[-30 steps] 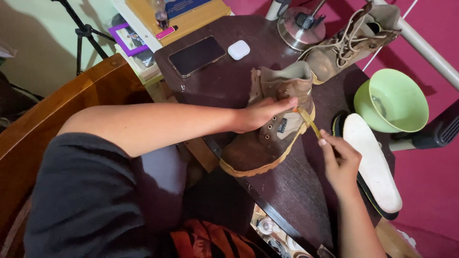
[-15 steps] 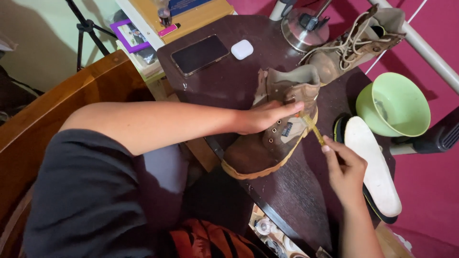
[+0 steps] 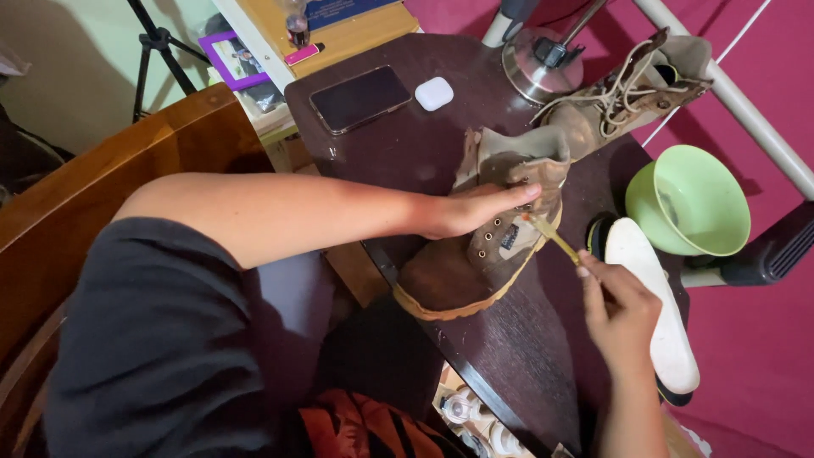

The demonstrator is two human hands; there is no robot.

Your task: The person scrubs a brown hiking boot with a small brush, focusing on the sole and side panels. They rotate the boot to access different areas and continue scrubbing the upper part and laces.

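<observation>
Nearest the camera, the right hand [image 3: 623,309] was closed in a pinch on the end of a tan lace [image 3: 555,237], fingers curled tight and the lace drawn taut toward the brown boot [image 3: 487,246]. That boot lay on its side on the dark round table [image 3: 407,144], just beyond the person's lap. The left hand [image 3: 475,210] rested across its upper, fingers nearly straight and pressed flat on the leather beside the eyelets — steadying rather than gripping.

As for progress, the lace appeared to enter near the upper eyelets, while the lower eyelets showed bare, so the lacing looked only begun — though which way it was going I could not tell. A white insole [image 3: 657,314] lay out of any shoe, beside the right hand, over a dark one beneath it.

Farther off stood a green bowl [image 3: 691,199], then a second boot [image 3: 632,89] with its laces in place. Beyond those sat a metal pot [image 3: 534,64], a small white case [image 3: 434,93] and a black phone [image 3: 360,99].
</observation>
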